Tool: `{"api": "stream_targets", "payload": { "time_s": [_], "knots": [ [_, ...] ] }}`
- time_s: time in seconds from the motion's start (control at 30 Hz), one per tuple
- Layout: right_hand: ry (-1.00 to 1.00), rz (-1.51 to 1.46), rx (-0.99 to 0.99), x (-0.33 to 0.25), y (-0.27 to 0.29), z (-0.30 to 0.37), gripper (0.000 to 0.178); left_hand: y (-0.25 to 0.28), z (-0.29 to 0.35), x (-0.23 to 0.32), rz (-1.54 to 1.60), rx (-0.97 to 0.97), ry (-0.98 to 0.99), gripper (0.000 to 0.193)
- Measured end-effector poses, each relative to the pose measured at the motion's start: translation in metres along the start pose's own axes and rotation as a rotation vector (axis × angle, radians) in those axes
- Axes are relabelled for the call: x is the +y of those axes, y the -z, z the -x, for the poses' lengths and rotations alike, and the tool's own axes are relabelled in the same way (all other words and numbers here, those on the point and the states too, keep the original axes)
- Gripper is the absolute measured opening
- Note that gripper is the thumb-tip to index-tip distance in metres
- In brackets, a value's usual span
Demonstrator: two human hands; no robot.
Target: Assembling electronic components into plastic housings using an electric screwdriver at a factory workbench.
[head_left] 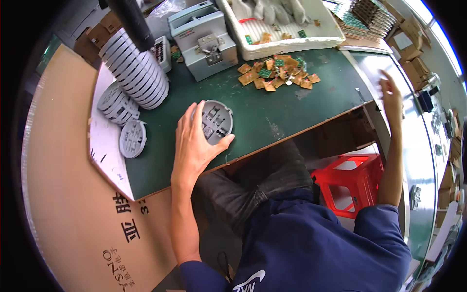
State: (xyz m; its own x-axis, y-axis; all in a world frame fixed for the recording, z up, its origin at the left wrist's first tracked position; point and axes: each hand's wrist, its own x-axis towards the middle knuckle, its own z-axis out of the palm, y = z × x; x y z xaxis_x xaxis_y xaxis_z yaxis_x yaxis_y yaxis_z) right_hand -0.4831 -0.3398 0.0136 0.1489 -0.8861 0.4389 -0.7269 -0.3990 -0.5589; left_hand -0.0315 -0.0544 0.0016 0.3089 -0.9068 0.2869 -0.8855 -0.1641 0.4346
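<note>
Left hand (194, 141): it rests on the dark green counter (272, 112), fingers (187, 119) curled round the left rim of a round grey plastic disc with slotted cut-outs (217, 120) — clamped on it, thumb at the lower edge.
Disc: it stands tilted near the counter's front edge.
Right hand (391, 95): raised and blurred at the far right, fingers spread apart, holding nothing.
Nearby: a leaning row of grey plastic discs (136, 68), a heap of small orange and green circuit boards (277, 72), a grey metal box machine (204, 39).
Doing it well: a firm grip by the rim seems wise — the cut-outs stay uncovered.
</note>
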Motion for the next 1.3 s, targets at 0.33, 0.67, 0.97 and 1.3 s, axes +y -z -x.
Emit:
{"api": "stream_targets", "payload": {
  "time_s": [0.33, 0.67, 0.97, 1.3],
  "knots": [
    [0.461, -0.060, -0.253, -0.125, -0.120, 0.035, 0.022, 0.020, 0.037, 0.007, 0.870, 0.092, 0.091, 0.095],
    [-0.206, -1.019, -0.576, -0.158, -0.121, 0.044, 0.020, 0.009, 0.041, -0.005, 2.363, -0.031, 0.184, 0.094],
    [-0.502, -1.470, -0.902, -0.191, -0.143, 0.052, 0.047, 0.007, 0.044, -0.013, 2.265, -0.019, 0.096, 0.090],
    [-0.154, -1.203, -0.874, -0.197, -0.144, 0.064, 0.049, 0.004, 0.045, -0.027, 2.118, -0.045, 0.097, 0.095]
  ]
}}
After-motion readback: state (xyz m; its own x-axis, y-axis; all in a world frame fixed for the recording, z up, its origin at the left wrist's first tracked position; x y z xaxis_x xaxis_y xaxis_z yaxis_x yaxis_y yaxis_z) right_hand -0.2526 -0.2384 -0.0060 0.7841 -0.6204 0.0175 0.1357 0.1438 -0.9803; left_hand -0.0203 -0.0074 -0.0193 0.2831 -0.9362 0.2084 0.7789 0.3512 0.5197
